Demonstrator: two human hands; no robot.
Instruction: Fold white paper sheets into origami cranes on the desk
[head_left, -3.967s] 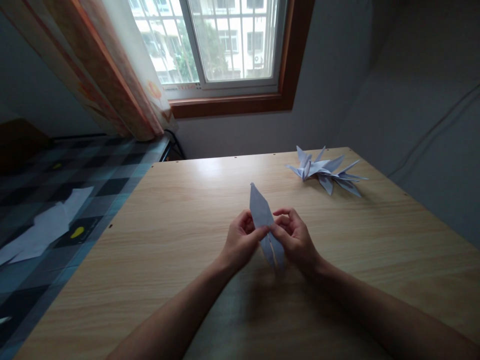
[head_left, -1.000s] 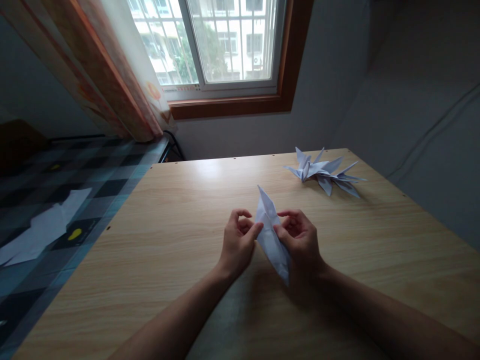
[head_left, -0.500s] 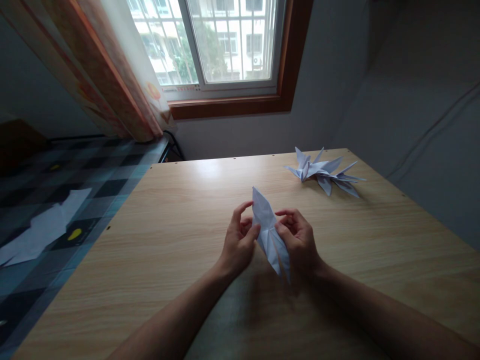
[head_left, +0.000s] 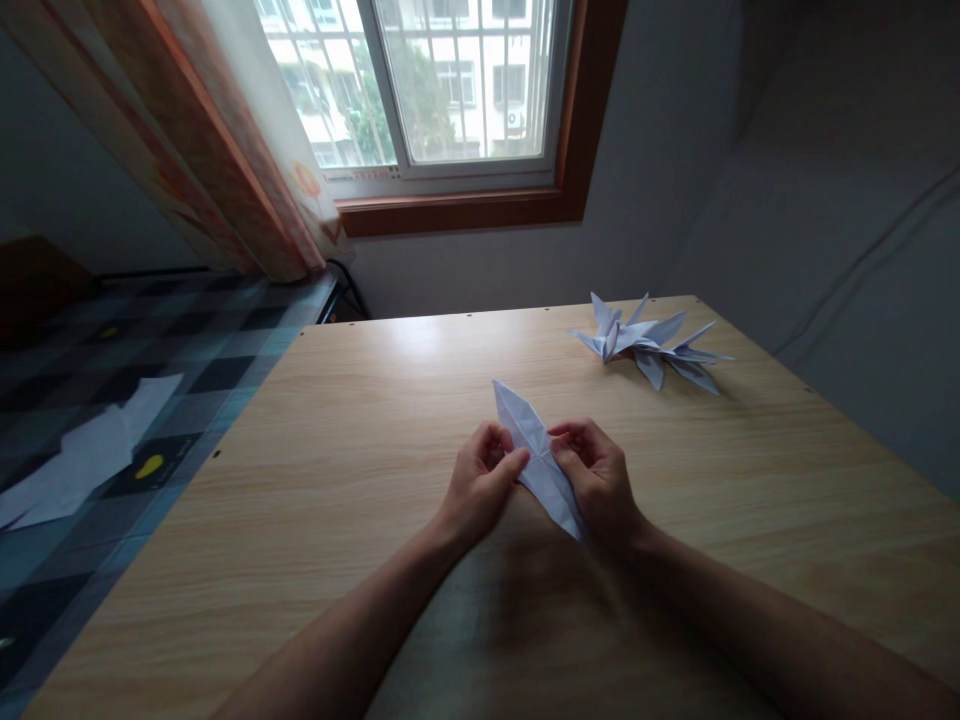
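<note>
Holding a narrow white folded-paper diamond (head_left: 546, 475) between both bare hands, over the middle of the pale wood-grain bench (head_left: 337, 450). Gripping its left edge in the left hand (head_left: 484, 478), with thumb on the upper face and fingers curled in. Gripping its right edge in the right hand (head_left: 598, 484), same way (can't tell exact finger contact behind the paper). Slanting from far left to near right, with one tip aimed toward the window (head_left: 465, 85) and the other just beside the right hand. Showing crease lines near the middle.

Also seeing a cluster of spiky white folded-paper pieces (head_left: 652, 343) at the far right of the bench, well apart from both hands. Off to the left, seeing loose white paper sheets (head_left: 97, 452) on a dark checked cloth (head_left: 225, 375), below an orange-and-cream floral curtain (head_left: 217, 140). On the right wall, seeing a thin cable (head_left: 862, 257).
</note>
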